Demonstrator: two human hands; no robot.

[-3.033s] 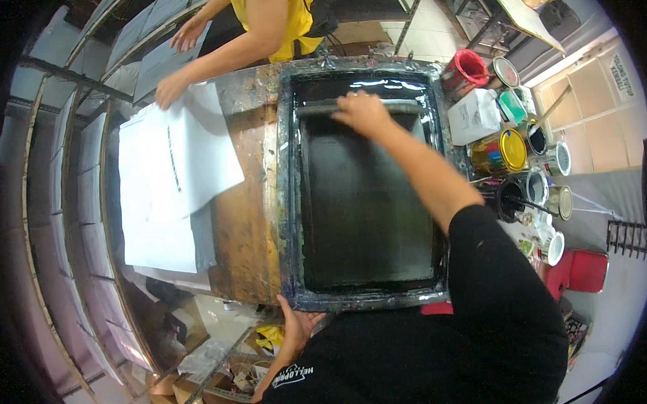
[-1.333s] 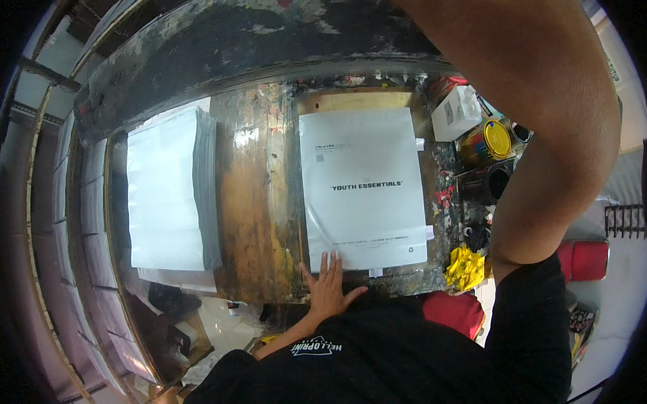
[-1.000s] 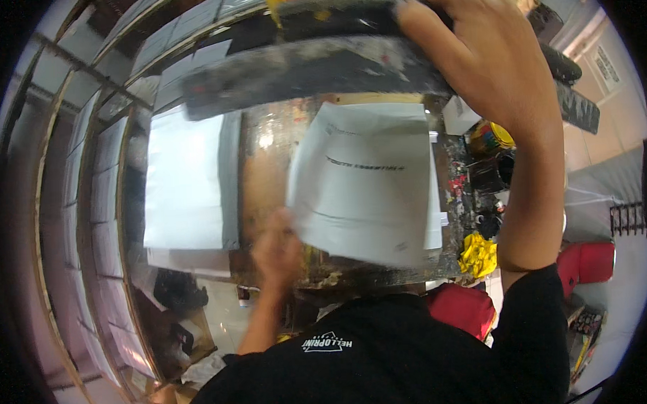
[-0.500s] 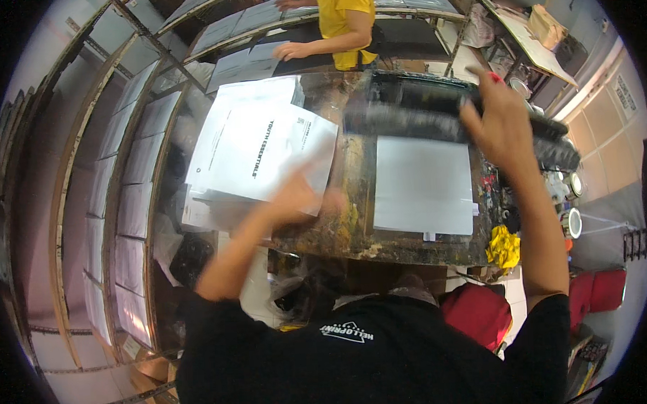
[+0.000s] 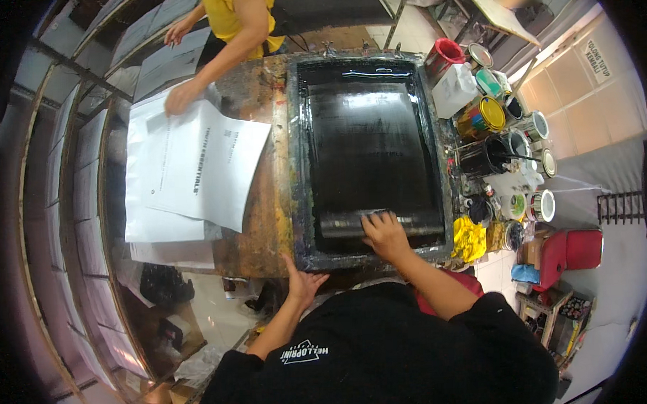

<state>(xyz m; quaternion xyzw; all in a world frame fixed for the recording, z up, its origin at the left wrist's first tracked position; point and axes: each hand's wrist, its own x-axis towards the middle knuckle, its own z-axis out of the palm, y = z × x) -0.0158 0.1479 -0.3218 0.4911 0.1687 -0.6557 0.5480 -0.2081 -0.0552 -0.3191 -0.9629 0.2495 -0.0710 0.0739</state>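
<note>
Beside the dark screen (image 5: pixel 372 172), a black tub (image 5: pixel 472 160) holds a stick (image 5: pixel 523 157).

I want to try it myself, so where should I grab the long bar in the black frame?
Probably grip the long bar around its middle, fingers over it, coming from the near side, as the right hand does. It stretches crosswise close to the near edge of the black frame, so a middle grip should help balance both ends.

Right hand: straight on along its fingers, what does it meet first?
The squeegee bar, which the right hand already grips. Past that, the dark screen surface seems to come next, though one view leaves depth unclear.
</note>
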